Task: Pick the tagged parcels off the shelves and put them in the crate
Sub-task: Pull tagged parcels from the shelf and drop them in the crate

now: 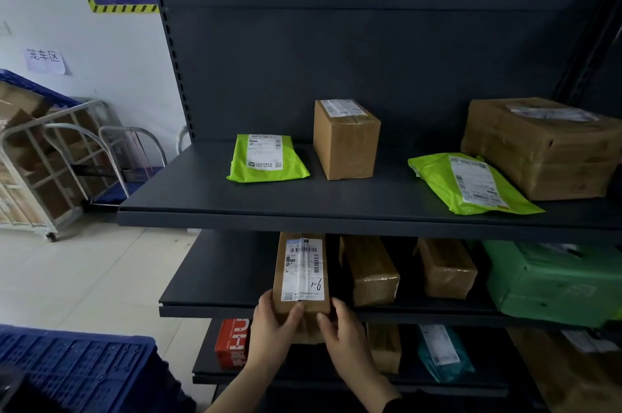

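1. Head view: the person faces a dark shelf unit, and both bare hands meet at one long brown parcel on the middle shelf.
2. That parcel lies lengthways. Its far end is tucked under the top shelf and its near end juts past the middle shelf's front lip. Its white label faces up and bears a handwritten "1-6", which is likely why this one is being taken.
3. The left grip is clamped on the parcel's near left corner, thumb lying over the top face just below the label, fingers against the side.
4. The right grip is closed on the near right corner, fingers curled round the end. A hold from both sides suits a long narrow box, which could swing if drawn out by one corner.
5. The parcel looks partly drawn out, so I judge the step in hand to be sliding it clear of the shelf.
6. Two more brown boxes stand just beside it on the right. A straight pull towards the body should avoid nudging them.
7. The blue crate sits low on the left, well apart from the shelf. The parcel would need to travel down and leftwards to reach it.
8. On the top shelf lie two lime-green mailers and two cartons, all with labels facing up for easy reading.
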